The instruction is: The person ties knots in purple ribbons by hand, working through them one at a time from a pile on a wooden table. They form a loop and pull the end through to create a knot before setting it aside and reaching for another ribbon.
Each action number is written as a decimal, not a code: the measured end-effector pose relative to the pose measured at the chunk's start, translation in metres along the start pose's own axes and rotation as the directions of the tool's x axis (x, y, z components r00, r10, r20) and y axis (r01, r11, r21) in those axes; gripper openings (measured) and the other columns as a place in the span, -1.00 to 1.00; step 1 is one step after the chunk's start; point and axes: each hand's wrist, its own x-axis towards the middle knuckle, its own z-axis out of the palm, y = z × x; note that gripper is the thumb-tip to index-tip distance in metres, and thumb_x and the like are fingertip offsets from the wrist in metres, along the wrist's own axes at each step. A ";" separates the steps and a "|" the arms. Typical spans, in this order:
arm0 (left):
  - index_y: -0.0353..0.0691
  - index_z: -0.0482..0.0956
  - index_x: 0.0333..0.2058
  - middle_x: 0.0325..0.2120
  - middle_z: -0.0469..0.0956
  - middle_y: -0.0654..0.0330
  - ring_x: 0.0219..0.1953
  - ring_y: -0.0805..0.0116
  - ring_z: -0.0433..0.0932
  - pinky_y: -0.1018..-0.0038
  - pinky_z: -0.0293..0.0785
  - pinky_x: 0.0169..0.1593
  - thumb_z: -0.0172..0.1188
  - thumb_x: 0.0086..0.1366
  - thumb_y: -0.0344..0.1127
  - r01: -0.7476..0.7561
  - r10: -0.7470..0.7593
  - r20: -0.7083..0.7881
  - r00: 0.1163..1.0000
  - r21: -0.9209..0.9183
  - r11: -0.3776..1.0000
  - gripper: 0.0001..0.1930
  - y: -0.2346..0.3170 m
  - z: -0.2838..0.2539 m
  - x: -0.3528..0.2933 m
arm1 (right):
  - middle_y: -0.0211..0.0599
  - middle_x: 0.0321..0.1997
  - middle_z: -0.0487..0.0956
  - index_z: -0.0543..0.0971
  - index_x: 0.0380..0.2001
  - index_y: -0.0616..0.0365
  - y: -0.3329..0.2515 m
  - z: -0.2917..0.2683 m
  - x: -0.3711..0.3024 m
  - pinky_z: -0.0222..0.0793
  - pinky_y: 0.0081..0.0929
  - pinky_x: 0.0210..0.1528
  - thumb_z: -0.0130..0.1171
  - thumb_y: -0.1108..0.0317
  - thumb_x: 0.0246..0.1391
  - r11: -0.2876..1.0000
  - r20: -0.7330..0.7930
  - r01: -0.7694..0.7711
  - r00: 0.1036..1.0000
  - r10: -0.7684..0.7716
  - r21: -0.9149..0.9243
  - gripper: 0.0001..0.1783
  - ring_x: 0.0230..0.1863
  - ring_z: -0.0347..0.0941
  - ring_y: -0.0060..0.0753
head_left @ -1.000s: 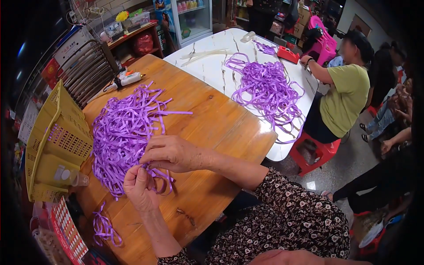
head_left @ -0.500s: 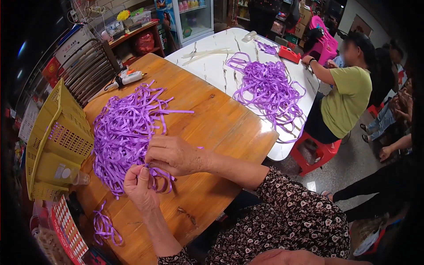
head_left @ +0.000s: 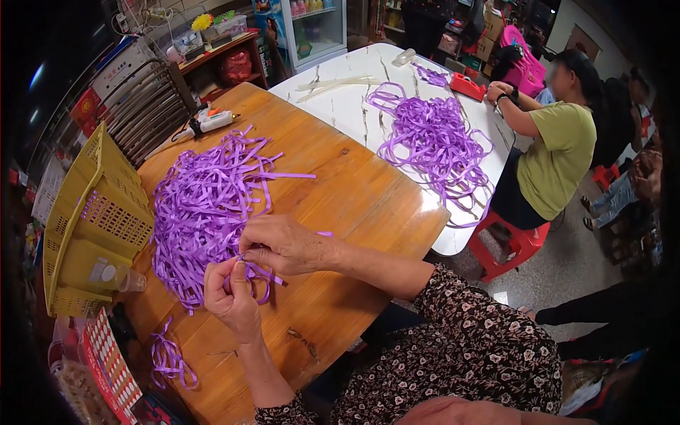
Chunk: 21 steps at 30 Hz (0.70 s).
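Note:
Over the near side of the wooden table, my left hand (head_left: 234, 297) and my right hand (head_left: 280, 244) meet with closed fingertips. Both pinch a purple ribbon (head_left: 263, 282), whose loops hang below and behind the fingers. The exact spot of the pinch is small and mostly covered by the fingers. Just beyond my hands lies a large tangled heap of purple ribbon (head_left: 198, 212), with one loose end sticking out to the right. A smaller bunch of purple ribbon (head_left: 168, 358) rests near the table's left edge.
A yellow basket (head_left: 106, 205) leans at the left beside a clear cup (head_left: 132, 280). On the wooden table (head_left: 354, 205) lies a white glue gun (head_left: 212, 120). The adjoining white table (head_left: 340, 106) bears another ribbon heap (head_left: 435, 142) and a red tape dispenser (head_left: 467, 87); a person sits there.
My hands stay pinched together, with only a slight shift of the fingers. The seated person's hands have come closer together beside the red dispenser. The whole view has shifted slightly.

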 end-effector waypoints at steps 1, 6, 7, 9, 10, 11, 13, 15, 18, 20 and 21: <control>-0.34 0.48 -0.48 -0.61 0.22 0.40 -0.67 0.72 0.12 0.72 -0.01 -0.63 0.11 0.13 -0.59 -0.067 0.068 -0.005 0.998 0.106 0.992 -0.96 0.001 0.000 0.000 | -0.25 -0.57 0.40 0.42 -0.51 0.21 0.000 0.000 0.000 0.25 -0.39 -0.45 0.18 0.44 -0.14 0.998 0.002 -0.040 0.999 0.040 0.038 -0.86 -0.50 0.36 -0.24; -0.33 0.49 -0.48 -0.62 0.21 0.38 -0.67 0.68 0.10 0.67 -0.03 -0.63 0.12 0.13 -0.57 -0.200 0.194 0.048 0.980 0.262 0.944 -0.96 0.001 -0.005 0.001 | -0.36 -0.57 0.45 0.46 -0.52 0.23 0.005 0.000 0.000 0.25 -0.52 -0.46 0.15 0.42 -0.09 0.925 0.175 -0.310 0.946 0.275 0.222 -0.89 -0.52 0.34 -0.53; -0.33 0.49 -0.48 -0.63 0.21 0.38 -0.66 0.67 0.09 0.65 -0.04 -0.63 0.12 0.13 -0.57 -0.263 0.251 0.078 0.965 0.329 0.907 -0.96 0.002 -0.005 0.001 | -0.39 -0.56 0.46 0.47 -0.52 0.23 0.007 0.002 -0.001 0.25 -0.55 -0.47 0.14 0.41 -0.08 0.881 0.213 -0.369 0.925 0.316 0.295 -0.88 -0.52 0.32 -0.61; -0.33 0.49 -0.48 -0.62 0.21 0.39 -0.65 0.67 0.09 0.64 -0.04 -0.62 0.12 0.13 -0.57 -0.223 0.214 0.063 0.975 0.299 0.928 -0.97 0.000 -0.007 0.000 | -0.34 -0.57 0.49 0.49 -0.53 0.23 0.006 0.003 -0.002 0.27 -0.55 -0.47 0.14 0.40 -0.10 0.860 0.208 -0.397 0.915 0.344 0.321 -0.89 -0.52 0.36 -0.58; -0.33 0.48 -0.48 -0.62 0.21 0.40 -0.64 0.67 0.09 0.63 -0.04 -0.61 0.12 0.13 -0.56 -0.179 0.173 0.046 0.984 0.273 0.945 -0.97 -0.001 -0.007 -0.001 | -0.29 -0.57 0.51 0.50 -0.53 0.23 0.005 0.003 -0.002 0.29 -0.55 -0.47 0.14 0.39 -0.13 0.835 0.209 -0.423 0.905 0.371 0.351 -0.88 -0.52 0.39 -0.55; -0.33 0.48 -0.48 -0.62 0.21 0.40 -0.64 0.67 0.09 0.63 -0.04 -0.61 0.12 0.13 -0.56 -0.182 0.173 0.058 0.983 0.266 0.947 -0.97 -0.005 -0.008 -0.001 | -0.29 -0.57 0.51 0.50 -0.53 0.23 0.004 0.004 -0.001 0.29 -0.55 -0.47 0.14 0.39 -0.13 0.835 0.198 -0.426 0.904 0.379 0.348 -0.88 -0.52 0.39 -0.55; -0.34 0.48 -0.48 -0.62 0.20 0.41 -0.62 0.67 0.08 0.65 -0.03 -0.59 0.11 0.13 -0.56 -0.070 0.071 -0.007 0.997 0.109 0.992 -0.96 -0.012 -0.005 0.000 | -0.25 -0.56 0.52 0.51 -0.51 0.24 0.003 0.002 -0.002 0.31 -0.52 -0.45 0.14 0.39 -0.14 0.877 0.146 -0.362 0.932 0.331 0.317 -0.87 -0.51 0.43 -0.48; -0.35 0.48 -0.45 -0.58 0.27 0.41 -0.56 0.67 0.19 0.70 0.10 -0.52 0.09 0.16 -0.55 -0.066 0.062 0.046 0.997 0.089 0.994 -0.98 -0.016 -0.004 0.002 | -0.23 -0.55 0.53 0.51 -0.51 0.25 0.005 0.001 -0.001 0.32 -0.49 -0.45 0.15 0.39 -0.14 0.917 0.083 -0.281 0.960 0.268 0.284 -0.86 -0.51 0.44 -0.43; -0.36 0.47 -0.39 -0.43 0.44 0.29 -0.41 0.59 0.39 0.68 0.32 -0.32 0.06 0.20 -0.51 0.128 -0.129 0.005 0.992 -0.168 0.977 -0.95 -0.020 -0.007 0.003 | -0.16 -0.51 0.53 0.52 -0.47 0.25 0.009 0.006 0.000 0.35 -0.44 -0.42 0.18 0.36 -0.19 0.965 -0.036 -0.101 0.993 0.113 0.241 -0.81 -0.46 0.48 -0.29; -0.35 0.47 -0.38 -0.44 0.45 0.30 -0.43 0.60 0.38 0.67 0.32 -0.36 0.07 0.20 -0.49 0.148 -0.159 -0.028 0.987 -0.242 0.959 -0.94 -0.021 -0.008 0.004 | -0.13 -0.49 0.53 0.52 -0.43 0.24 0.012 0.012 0.001 0.35 -0.43 -0.41 0.22 0.35 -0.24 0.970 -0.021 -0.055 0.998 0.062 0.235 -0.76 -0.44 0.48 -0.27; -0.35 0.47 -0.36 -0.46 0.46 0.30 -0.46 0.61 0.36 0.67 0.31 -0.39 0.08 0.20 -0.47 0.160 -0.198 -0.103 0.975 -0.298 0.941 -0.93 -0.023 -0.010 0.005 | -0.12 -0.47 0.53 0.52 -0.41 0.24 0.014 0.018 0.003 0.35 -0.39 -0.40 0.24 0.34 -0.27 0.970 0.017 -0.047 0.999 0.045 0.238 -0.72 -0.42 0.47 -0.22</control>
